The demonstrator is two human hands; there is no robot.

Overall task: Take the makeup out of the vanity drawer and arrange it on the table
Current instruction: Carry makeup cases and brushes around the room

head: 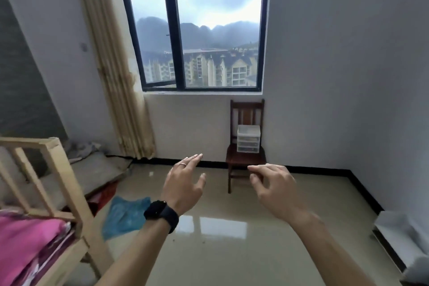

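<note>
From my end the task looks unstarted. The biggest things in view are one two-paned window [202, 30], one curtain [116, 76] just left of it and one pale wooden bed frame [46, 181] at the near left holding pink bedding [27, 246]. I see no table anywhere to arrange things on. One blue bag [126, 213] lies on the floor near the bed. Across the room, one dark wooden chair [246, 160] stands against the wall under the window. Both arms reach out in front of me, well apart from that chair. The left hand [183, 186] has its fingers straight and spread and holds nothing. The right hand [274, 186] has its fingers loosely bent and is likewise empty. On the chair seat sits one small clear drawer unit [248, 139], which I take for the vanity. I count three drawers in it, all seemingly pushed in, and their contents are too small to make out. I count no makeup items outside it, so opening a drawer, lifting the makeup out and laying it on a table all remain to do. Smallest of all are one black watch [160, 212] on the left wrist and one ring [183, 164] on a left finger.
</note>
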